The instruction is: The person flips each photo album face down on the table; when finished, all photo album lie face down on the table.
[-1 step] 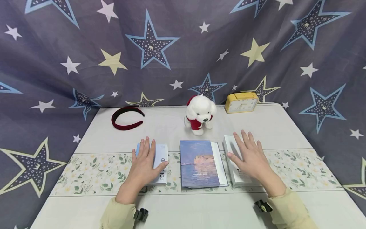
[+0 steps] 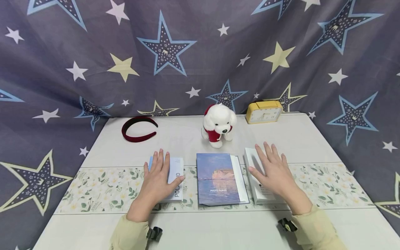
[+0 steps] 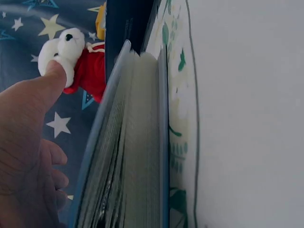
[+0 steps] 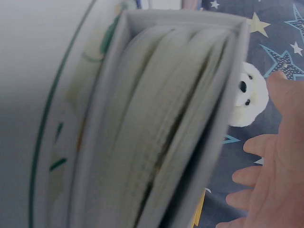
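Observation:
My left hand (image 2: 159,182) is spread palm down over a light blue and white photo album (image 2: 176,173), hiding much of its cover. The left wrist view shows this album's page edges (image 3: 135,142) side on, with the thumb apart from them. Over a white box (image 2: 260,194) at the right, my right hand (image 2: 275,172) is spread in the same way. Pages (image 4: 156,104) fill the box's open side in the right wrist view. Whether either palm touches is hard to tell. Between the hands lies a blue photo album (image 2: 217,177) with a painted cliff and sea on its cover.
Behind the albums stands a white plush dog (image 2: 220,121) in red clothes. A dark red headband (image 2: 137,139) lies at the back left, and a yellow clock (image 2: 265,113) stands at the back right. A star-patterned curtain (image 2: 200,62) surrounds the white table (image 2: 193,229).

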The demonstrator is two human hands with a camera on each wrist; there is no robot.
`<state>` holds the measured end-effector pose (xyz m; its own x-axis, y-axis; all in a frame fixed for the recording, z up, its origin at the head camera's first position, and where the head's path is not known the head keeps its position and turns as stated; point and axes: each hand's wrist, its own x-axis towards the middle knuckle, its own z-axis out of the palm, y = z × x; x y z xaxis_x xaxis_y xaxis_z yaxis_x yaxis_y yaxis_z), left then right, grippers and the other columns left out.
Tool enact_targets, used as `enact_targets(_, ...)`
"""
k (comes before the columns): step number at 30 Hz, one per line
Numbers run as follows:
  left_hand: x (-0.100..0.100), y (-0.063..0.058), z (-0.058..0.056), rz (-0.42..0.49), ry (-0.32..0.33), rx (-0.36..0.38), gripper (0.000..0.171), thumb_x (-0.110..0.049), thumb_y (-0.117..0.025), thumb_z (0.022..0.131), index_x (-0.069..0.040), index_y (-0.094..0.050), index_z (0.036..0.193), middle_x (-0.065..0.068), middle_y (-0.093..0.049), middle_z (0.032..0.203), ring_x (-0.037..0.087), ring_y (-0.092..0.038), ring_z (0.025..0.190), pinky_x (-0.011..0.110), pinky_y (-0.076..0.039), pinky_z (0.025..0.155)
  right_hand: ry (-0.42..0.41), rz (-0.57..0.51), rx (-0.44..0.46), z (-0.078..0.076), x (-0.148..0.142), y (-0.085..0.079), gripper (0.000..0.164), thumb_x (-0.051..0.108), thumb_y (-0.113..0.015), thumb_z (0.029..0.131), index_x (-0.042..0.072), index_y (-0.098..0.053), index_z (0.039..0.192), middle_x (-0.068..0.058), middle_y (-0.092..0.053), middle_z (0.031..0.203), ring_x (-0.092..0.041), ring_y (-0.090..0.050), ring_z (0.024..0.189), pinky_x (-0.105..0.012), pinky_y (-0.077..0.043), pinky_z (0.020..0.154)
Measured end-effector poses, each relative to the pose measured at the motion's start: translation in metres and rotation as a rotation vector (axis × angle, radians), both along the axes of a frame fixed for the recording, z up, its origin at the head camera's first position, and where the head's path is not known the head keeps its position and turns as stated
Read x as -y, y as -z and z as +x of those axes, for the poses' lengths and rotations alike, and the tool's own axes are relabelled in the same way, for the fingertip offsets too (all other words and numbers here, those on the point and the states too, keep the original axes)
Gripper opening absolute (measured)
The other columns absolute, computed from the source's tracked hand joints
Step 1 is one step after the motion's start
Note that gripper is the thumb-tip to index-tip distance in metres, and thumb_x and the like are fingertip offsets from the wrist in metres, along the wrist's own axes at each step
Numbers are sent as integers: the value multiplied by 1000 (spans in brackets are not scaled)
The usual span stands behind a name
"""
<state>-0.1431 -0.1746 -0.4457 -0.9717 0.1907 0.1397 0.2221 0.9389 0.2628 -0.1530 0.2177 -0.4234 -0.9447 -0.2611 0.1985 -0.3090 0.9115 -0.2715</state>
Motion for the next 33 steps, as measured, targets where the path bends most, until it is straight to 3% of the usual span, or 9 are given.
enact_targets(9,1,3,-1,-18,-1,21,107,-76,-45,85,-5,-11,156,15,0,162,29,7,148,65,4,111,3,6,6,0,0,4,86,62,-49,93,11,-22,156,-23,-11,160,-45,-4,145,-69,-5,109)
enact_targets(21,-5,-1,-1,-12,19,6,106,-77,-46,85,-4,-15,156,16,2,162,30,9,148,64,3,112,13,-2,26,2,-2,4,88,64,-52,91,14,-20,157,-20,-7,161,-43,-5,146,-69,-8,109)
enact_targets(28,-25,-6,-5,-23,74,-34,105,-73,-51,84,-5,-16,156,18,0,162,32,6,148,67,-3,111,36,-9,56,10,-13,3,86,61,-52,92,15,-20,157,-22,-9,161,-45,-5,145,-70,-9,108)
enact_targets(33,-49,-10,-6,-29,134,-15,105,-75,-49,84,-7,-15,156,15,3,162,30,9,148,65,-2,112,46,-19,91,19,-25,5,85,59,-52,93,14,-20,157,-26,-12,159,-51,-8,143,-72,-12,106)
